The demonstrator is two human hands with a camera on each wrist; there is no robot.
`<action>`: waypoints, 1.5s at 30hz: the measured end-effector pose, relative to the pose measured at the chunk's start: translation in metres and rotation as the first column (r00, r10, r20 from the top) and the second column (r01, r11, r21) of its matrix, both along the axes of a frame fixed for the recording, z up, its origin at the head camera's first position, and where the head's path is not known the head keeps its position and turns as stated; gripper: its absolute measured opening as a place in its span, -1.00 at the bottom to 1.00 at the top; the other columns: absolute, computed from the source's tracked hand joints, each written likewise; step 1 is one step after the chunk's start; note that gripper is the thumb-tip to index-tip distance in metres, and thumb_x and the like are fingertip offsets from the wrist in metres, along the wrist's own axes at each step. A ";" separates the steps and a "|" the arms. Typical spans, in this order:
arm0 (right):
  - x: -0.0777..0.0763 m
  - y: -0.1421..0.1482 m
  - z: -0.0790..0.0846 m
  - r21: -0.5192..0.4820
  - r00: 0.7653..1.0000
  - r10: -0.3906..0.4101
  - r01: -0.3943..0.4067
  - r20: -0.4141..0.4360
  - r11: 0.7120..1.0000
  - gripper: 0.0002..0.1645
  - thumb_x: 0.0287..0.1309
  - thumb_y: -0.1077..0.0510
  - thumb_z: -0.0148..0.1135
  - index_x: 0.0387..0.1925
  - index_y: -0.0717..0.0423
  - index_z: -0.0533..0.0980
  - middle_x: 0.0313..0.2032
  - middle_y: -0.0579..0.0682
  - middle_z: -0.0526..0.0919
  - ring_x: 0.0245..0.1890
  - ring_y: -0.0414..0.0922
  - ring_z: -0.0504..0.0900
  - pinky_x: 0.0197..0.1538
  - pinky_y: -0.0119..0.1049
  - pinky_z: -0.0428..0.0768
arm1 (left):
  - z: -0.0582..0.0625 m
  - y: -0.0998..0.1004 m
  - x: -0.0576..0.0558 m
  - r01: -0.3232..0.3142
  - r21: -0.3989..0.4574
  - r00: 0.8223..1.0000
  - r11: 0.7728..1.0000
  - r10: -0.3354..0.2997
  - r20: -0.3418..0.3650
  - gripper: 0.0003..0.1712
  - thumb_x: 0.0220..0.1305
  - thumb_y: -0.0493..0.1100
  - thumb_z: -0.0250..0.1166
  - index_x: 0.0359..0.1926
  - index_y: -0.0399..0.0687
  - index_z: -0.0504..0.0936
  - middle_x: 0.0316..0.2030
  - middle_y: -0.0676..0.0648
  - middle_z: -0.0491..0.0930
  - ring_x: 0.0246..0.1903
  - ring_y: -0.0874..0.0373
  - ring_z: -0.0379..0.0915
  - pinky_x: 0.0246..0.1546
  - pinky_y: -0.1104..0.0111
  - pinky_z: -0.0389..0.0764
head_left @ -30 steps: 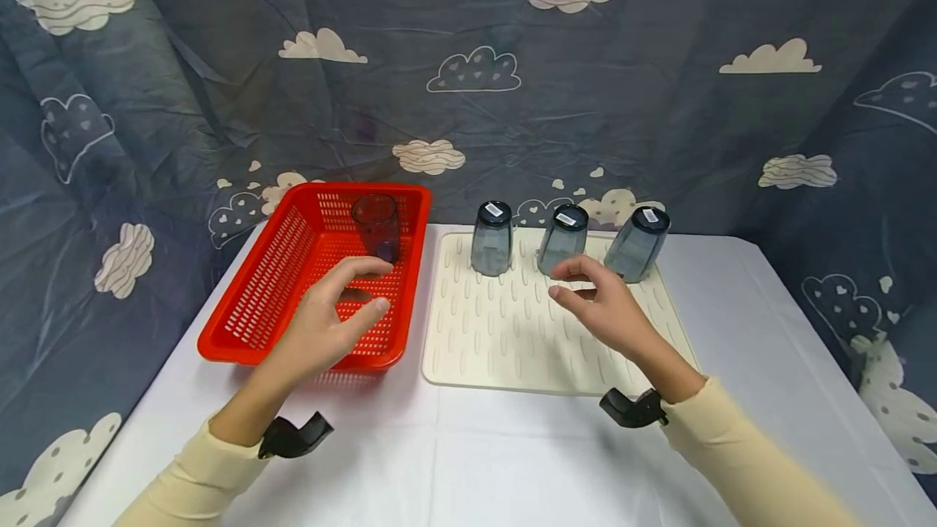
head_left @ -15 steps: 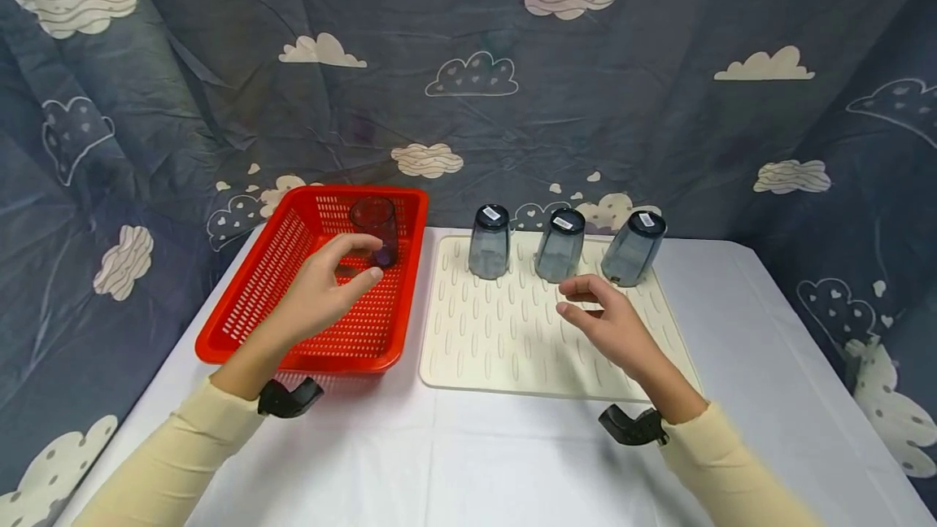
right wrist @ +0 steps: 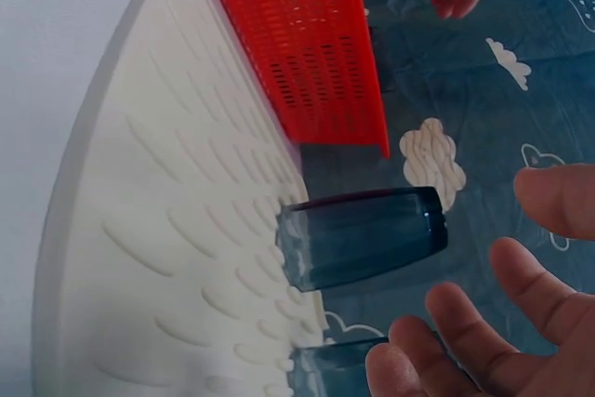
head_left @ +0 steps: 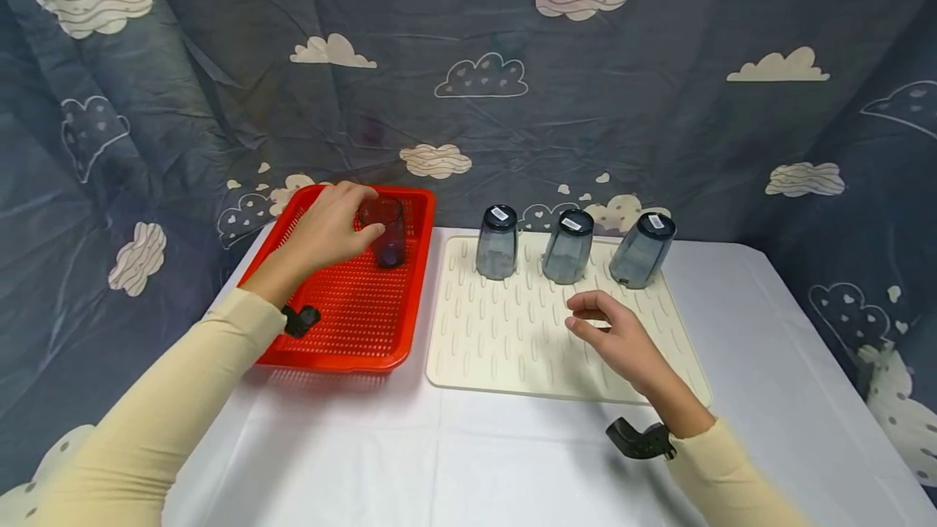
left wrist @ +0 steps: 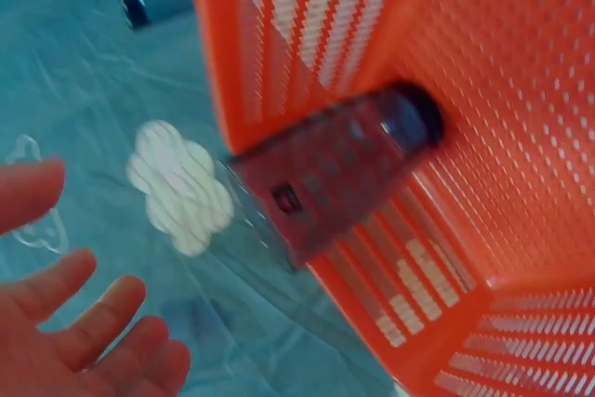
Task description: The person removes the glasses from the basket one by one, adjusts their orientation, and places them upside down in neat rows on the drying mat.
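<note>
A dark, tinted drinking glass [head_left: 390,249] stands mouth up in the back right corner of the red plastic basket [head_left: 420,283]. My left hand [head_left: 329,222] is over the basket beside that glass's rim. In the left wrist view its fingers and thumb are spread apart, with a gap between them and the glass [left wrist: 335,169]. My right hand [head_left: 616,337] hovers above the cream ribbed mat [head_left: 505,348], loosely curled and holding nothing. Behind it, three tinted glasses, a left one [head_left: 497,246], a middle one [head_left: 567,250] and a right one [head_left: 642,254], stand upside down along the mat's back edge.
A white cloth [head_left: 381,454] covers the table under the basket and mat. Dark blue fabric [head_left: 644,128] with cloud prints hangs close behind them and along both sides. The basket's raised walls surround the single glass.
My left hand has moved forward and up, from above the basket's middle to the glass at its back. The right hand has drawn back slightly from the glasses on the mat.
</note>
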State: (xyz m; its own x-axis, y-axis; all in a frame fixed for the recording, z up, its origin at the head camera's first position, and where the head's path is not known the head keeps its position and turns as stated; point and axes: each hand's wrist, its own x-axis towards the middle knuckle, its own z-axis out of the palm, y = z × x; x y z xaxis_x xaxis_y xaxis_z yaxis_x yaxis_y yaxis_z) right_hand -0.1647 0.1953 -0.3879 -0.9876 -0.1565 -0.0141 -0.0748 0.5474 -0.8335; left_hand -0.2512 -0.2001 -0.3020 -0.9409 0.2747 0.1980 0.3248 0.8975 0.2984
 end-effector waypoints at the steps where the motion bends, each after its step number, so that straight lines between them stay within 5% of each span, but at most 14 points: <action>1: 0.001 0.001 -0.001 0.001 1.000 -0.001 0.001 0.000 1.000 -0.60 0.36 0.15 0.16 0.14 0.24 0.43 0.14 0.26 0.54 0.15 0.11 0.52 0.19 0.02 0.48 | -0.001 0.001 -0.006 -0.006 -0.019 1.000 1.000 0.007 0.015 -0.31 0.23 -0.02 0.32 0.30 -0.24 0.41 0.24 -0.29 0.43 0.22 -0.21 0.30 0.33 -0.08 0.37; 11: 0.005 0.006 -0.008 0.011 1.000 -0.005 0.004 0.003 1.000 -0.63 0.36 0.16 0.16 0.12 0.23 0.44 0.12 0.28 0.55 0.15 0.13 0.53 0.19 0.06 0.48 | -0.015 0.003 -0.038 -0.014 -0.178 0.997 0.984 0.026 0.069 -0.03 0.11 0.16 0.40 0.43 -0.16 0.25 0.37 -0.28 0.29 0.32 -0.21 0.22 0.34 -0.12 0.38; 22: 0.010 0.019 -0.010 0.062 1.000 -0.008 0.008 -0.004 0.998 -0.60 0.35 0.10 0.19 0.11 0.23 0.46 0.11 0.24 0.58 0.12 0.10 0.54 0.05 -0.15 0.55 | -0.033 0.008 -0.058 -0.050 -0.114 0.986 0.992 0.068 0.153 0.09 0.09 0.21 0.39 0.47 -0.22 0.13 0.41 -0.32 0.24 0.34 -0.27 0.21 0.39 -0.15 0.31; 36: 0.016 0.033 -0.018 0.078 0.999 -0.049 0.047 0.017 0.996 -0.59 0.34 0.13 0.19 0.13 0.26 0.45 0.12 0.26 0.57 0.14 0.14 0.54 -0.02 -0.22 0.54 | -0.050 0.005 -0.067 -0.113 0.003 0.963 0.994 0.109 0.245 0.01 0.14 0.09 0.38 0.46 -0.23 0.13 0.34 -0.30 0.30 0.31 -0.24 0.25 0.42 -0.13 0.28; 45: 0.017 0.035 -0.021 0.079 0.998 -0.056 0.053 0.026 0.995 -0.58 0.36 0.12 0.18 0.14 0.26 0.43 0.13 0.26 0.55 0.14 0.15 0.54 -0.03 -0.23 0.55 | -0.049 0.006 -0.067 -0.182 -0.016 0.950 0.983 0.180 0.255 0.01 0.10 0.06 0.41 0.47 -0.17 0.15 0.32 -0.35 0.23 0.29 -0.26 0.17 0.40 -0.16 0.27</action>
